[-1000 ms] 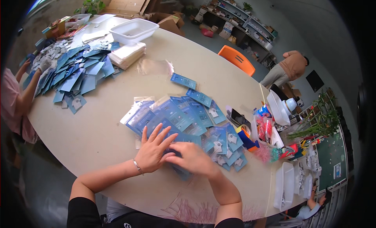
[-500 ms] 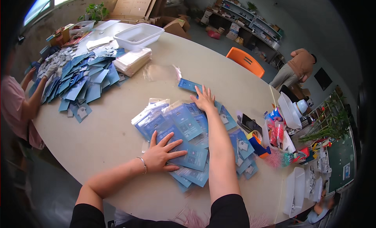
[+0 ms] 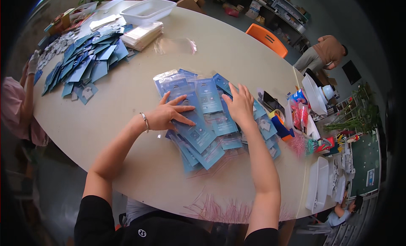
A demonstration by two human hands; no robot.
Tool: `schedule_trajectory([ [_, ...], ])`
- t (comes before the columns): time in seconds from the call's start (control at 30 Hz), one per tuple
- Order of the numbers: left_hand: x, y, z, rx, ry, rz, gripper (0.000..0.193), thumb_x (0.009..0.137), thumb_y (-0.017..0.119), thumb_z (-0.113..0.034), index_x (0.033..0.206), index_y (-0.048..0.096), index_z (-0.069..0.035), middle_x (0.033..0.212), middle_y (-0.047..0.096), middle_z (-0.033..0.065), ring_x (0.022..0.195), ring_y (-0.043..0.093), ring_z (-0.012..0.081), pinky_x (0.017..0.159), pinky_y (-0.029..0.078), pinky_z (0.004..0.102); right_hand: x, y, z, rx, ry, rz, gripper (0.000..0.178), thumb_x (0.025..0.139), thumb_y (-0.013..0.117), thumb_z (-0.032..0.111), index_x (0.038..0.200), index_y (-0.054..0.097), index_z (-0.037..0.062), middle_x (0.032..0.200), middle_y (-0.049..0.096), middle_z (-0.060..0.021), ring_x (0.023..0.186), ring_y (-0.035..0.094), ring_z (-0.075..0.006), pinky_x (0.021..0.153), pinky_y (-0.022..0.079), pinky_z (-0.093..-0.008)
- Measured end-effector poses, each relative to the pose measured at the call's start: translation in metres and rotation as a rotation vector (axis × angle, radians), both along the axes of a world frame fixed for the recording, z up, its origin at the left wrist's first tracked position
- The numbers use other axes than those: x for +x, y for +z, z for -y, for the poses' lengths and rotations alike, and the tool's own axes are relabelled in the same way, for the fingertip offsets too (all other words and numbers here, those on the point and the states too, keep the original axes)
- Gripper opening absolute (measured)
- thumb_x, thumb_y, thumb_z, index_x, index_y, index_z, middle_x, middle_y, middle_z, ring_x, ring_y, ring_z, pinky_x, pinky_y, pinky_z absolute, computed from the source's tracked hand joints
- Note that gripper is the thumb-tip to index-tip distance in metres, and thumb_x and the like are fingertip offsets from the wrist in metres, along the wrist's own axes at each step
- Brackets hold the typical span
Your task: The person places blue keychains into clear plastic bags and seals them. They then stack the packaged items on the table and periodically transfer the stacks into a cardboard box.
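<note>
A pile of blue printed cards in clear plastic bags (image 3: 192, 131) lies on the table before me. My left hand (image 3: 169, 113) rests on the left part of this pile, its fingers spread flat over a bagged card. On the pile's far right side is my right hand (image 3: 240, 104), fingers apart and touching the cards there. Beside its fingertips a blue card (image 3: 221, 83) sticks out. Small white pieces show on several cards at the right of the pile, one on a card (image 3: 265, 125) near my right forearm.
Loose blue cards (image 3: 86, 62) form a heap at the far left, where another person in pink works. Behind it stand a white tub (image 3: 148, 10) and a stack of clear bags (image 3: 143, 35). To the right are a phone (image 3: 272, 101), tape, tools and white bins (image 3: 317, 184). Pinkish strands (image 3: 220, 208) lie near me.
My right hand has drawn back toward me to the pile, and the far blue card now sits against it. My left hand stays spread on the pile. The view has tilted down.
</note>
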State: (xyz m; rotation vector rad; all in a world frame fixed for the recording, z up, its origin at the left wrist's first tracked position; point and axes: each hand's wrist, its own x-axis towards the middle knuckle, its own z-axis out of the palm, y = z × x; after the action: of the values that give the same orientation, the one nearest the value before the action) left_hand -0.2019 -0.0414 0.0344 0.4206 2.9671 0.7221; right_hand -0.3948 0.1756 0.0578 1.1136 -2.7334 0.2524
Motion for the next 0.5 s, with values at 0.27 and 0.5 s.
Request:
schedule_trajectory([
  [0.27,0.047,-0.011,-0.011,-0.005,0.011,-0.115,0.075,0.076,0.067,0.007,0.129,0.063,-0.045,0.158,0.037,-0.0017,0.151,0.019,0.0318,0.122,0.01,0.0594,0.165,0.006,-0.074,-0.168,0.336,0.072,0.062,0.091,0.068,0.029,0.144,0.046,0.0034,0.147,0.041,-0.026,0.137,0.039,-0.0399,0.11,0.032,-0.0495],
  [0.5,0.139,-0.025,0.019,-0.033,-0.106,0.048,0.072,0.075,0.074,-0.004,0.134,0.061,-0.041,0.16,0.034,0.004,0.151,0.016,0.0387,0.121,0.011,0.0598,0.26,-0.023,-0.088,-0.177,0.444,0.166,0.059,0.087,0.07,0.021,0.139,0.05,0.0017,0.145,0.044,-0.0228,0.136,0.042,-0.0379,0.11,0.036,-0.0474],
])
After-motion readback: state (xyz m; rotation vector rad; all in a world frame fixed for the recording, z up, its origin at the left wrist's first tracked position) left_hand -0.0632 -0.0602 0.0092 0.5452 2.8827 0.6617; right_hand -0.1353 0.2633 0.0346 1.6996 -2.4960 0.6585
